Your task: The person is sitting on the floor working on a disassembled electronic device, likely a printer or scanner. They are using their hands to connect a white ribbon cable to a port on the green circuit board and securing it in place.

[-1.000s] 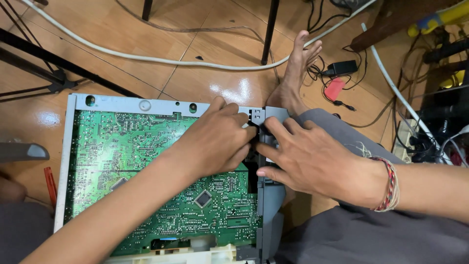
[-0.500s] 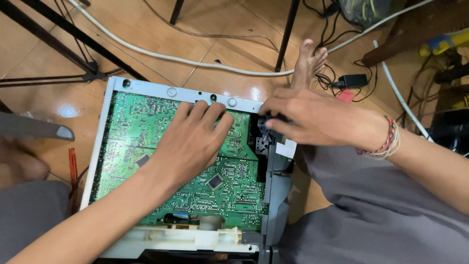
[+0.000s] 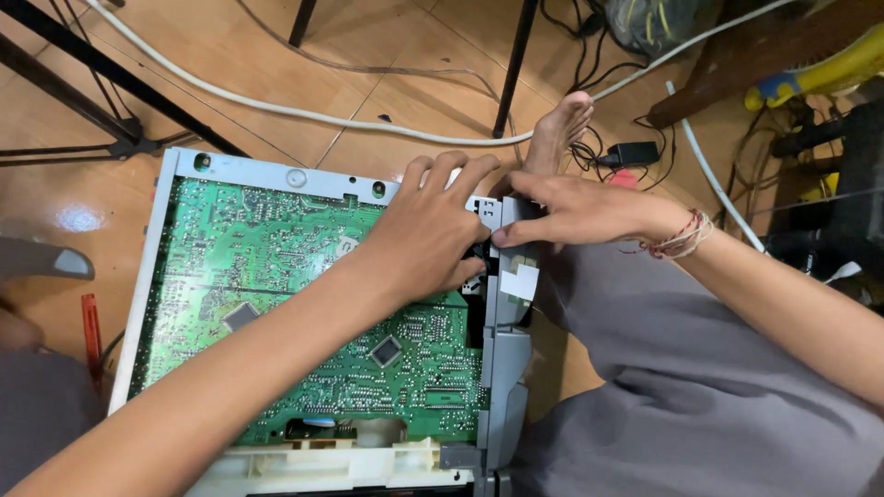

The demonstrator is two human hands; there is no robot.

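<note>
Both hands work the grey frame (image 3: 505, 304) beside the green circuit board (image 3: 304, 304) on the floor; left hand (image 3: 433, 244) spread flat, right hand (image 3: 575, 210) pinching the frame edge; board seemingly not yet freed

This looks like an informal home repair corner, with the work done on the floor rather than at a bench. An opened device with a large green circuit board (image 3: 304, 304) lies on glossy wooden floorboards (image 3: 230, 55), beside the seated person's bare foot (image 3: 559, 129). White cables (image 3: 276, 109), a black power adapter (image 3: 626, 153) and black stand legs (image 3: 92, 97) clutter the floor around it.
</note>
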